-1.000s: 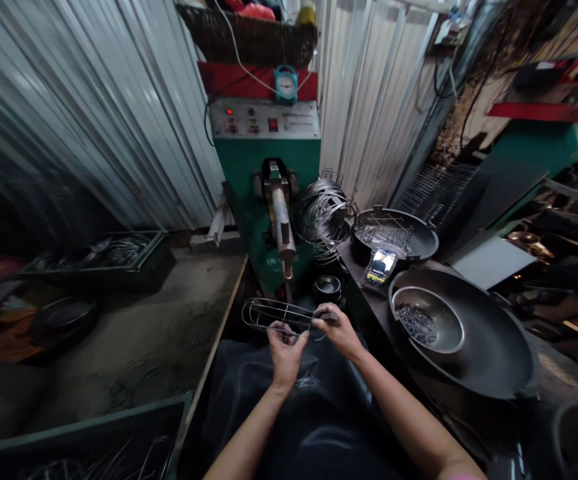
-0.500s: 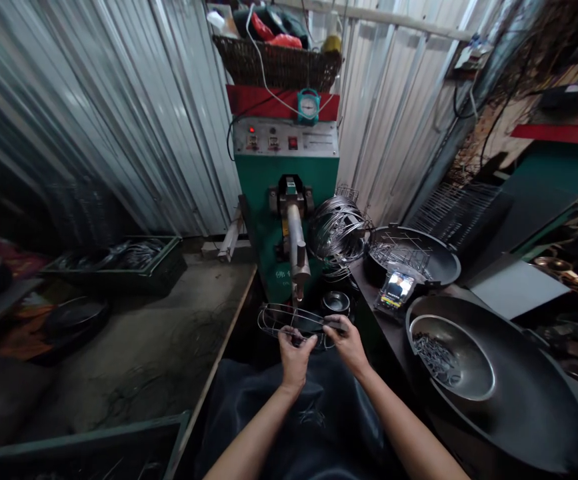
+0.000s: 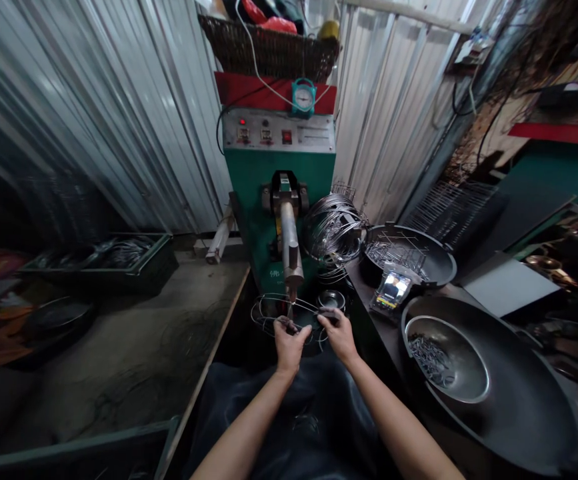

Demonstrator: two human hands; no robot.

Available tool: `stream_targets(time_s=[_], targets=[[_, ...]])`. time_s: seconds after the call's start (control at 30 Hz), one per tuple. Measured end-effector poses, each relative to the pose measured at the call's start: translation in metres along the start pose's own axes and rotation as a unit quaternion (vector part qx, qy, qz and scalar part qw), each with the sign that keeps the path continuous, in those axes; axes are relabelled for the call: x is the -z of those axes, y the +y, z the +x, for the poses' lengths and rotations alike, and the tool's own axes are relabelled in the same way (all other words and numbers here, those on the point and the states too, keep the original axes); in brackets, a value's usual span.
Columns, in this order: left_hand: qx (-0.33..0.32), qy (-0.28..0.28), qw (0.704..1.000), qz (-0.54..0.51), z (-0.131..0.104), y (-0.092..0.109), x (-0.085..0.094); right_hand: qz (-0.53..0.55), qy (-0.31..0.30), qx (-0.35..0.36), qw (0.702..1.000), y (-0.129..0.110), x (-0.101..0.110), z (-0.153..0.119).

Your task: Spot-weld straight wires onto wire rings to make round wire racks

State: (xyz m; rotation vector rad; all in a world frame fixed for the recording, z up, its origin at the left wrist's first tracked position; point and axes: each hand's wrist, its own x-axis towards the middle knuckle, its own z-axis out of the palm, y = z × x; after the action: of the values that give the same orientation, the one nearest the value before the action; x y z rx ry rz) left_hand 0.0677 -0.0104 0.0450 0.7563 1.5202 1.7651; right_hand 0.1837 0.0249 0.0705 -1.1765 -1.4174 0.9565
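A thin wire frame (image 3: 265, 298) with rounded ends is held level below the metal arm (image 3: 290, 240) of a green machine (image 3: 249, 193). My left hand (image 3: 289, 343) is closed on the frame's near side, thumb pointing right. My right hand (image 3: 337, 337) pinches the frame's right part, its fingers dark at the tips. The frame's upper wire passes at the pointed electrode (image 3: 293, 293) on the arm's end; whether they touch is too small to tell. Bundled wire rings (image 3: 333, 230) hang at the machine's right side.
On the right, a large black pan (image 3: 529, 400) holds a metal bowl (image 3: 473, 367) of small metal pieces. Behind it are a wok (image 3: 441, 257) with wire parts and a phone in a pouch (image 3: 393, 288). Green crates (image 3: 156, 270) stand at left on the floor.
The view has shifted, so the machine sits slightly left and higher. Both hands still hold the wire frame, which is now nearer the electrode tip.
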Motion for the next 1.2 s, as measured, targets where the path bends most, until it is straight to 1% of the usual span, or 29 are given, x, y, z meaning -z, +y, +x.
stream_targets(time_s=[0.17, 0.23, 0.33, 0.4, 0.47, 0.57, 0.63, 0.73, 0.83, 0.9, 0.97, 1.07, 1.2], targets=[[0.006, 0.01, 0.999, 0.038, 0.001, 0.003, 0.001, 0.004, 0.015, 0.001, 1.0, 0.002, -0.002, 0.0], [0.013, 0.001, 1.0, 0.024, 0.0, 0.004, 0.003, 0.026, 0.0, -0.011, 1.0, 0.0, 0.002, -0.004], [0.03, -0.019, 0.999, -0.036, -0.004, 0.005, 0.005, 0.08, -0.018, -0.032, 0.996, -0.003, 0.008, -0.013], [0.062, -0.019, 0.994, -0.089, -0.006, 0.008, 0.007, 0.114, -0.012, -0.032, 0.993, -0.005, 0.011, -0.018], [0.109, -0.007, 0.984, -0.144, -0.008, 0.013, 0.01, 0.137, -0.015, -0.028, 0.99, -0.007, 0.01, -0.018], [0.176, 0.012, 0.961, -0.213, -0.008, 0.018, 0.016, 0.157, -0.044, -0.026, 0.986, -0.009, 0.005, -0.013], [0.207, 0.017, 0.947, -0.244, -0.007, 0.02, 0.02, 0.166, -0.05, -0.029, 0.984, -0.011, 0.003, -0.008], [0.227, 0.018, 0.936, -0.267, -0.004, 0.018, 0.025, 0.129, -0.067, -0.02, 0.989, -0.017, 0.003, -0.004], [0.226, 0.029, 0.932, -0.28, 0.0, 0.016, 0.028, 0.048, -0.087, 0.029, 0.995, -0.022, 0.002, -0.003], [0.222, 0.03, 0.932, -0.286, 0.002, 0.017, 0.029, 0.01, -0.071, 0.077, 0.994, -0.024, -0.001, -0.002], [0.212, 0.023, 0.933, -0.289, 0.004, 0.02, 0.029, -0.014, -0.06, 0.099, 0.993, -0.024, -0.005, 0.0], [0.205, 0.018, 0.935, -0.289, 0.009, 0.025, 0.029, -0.031, -0.071, 0.079, 0.994, -0.023, -0.01, 0.008], [0.229, 0.021, 0.932, -0.281, 0.017, 0.03, 0.026, -0.037, -0.071, 0.056, 0.995, -0.022, -0.015, 0.02]])
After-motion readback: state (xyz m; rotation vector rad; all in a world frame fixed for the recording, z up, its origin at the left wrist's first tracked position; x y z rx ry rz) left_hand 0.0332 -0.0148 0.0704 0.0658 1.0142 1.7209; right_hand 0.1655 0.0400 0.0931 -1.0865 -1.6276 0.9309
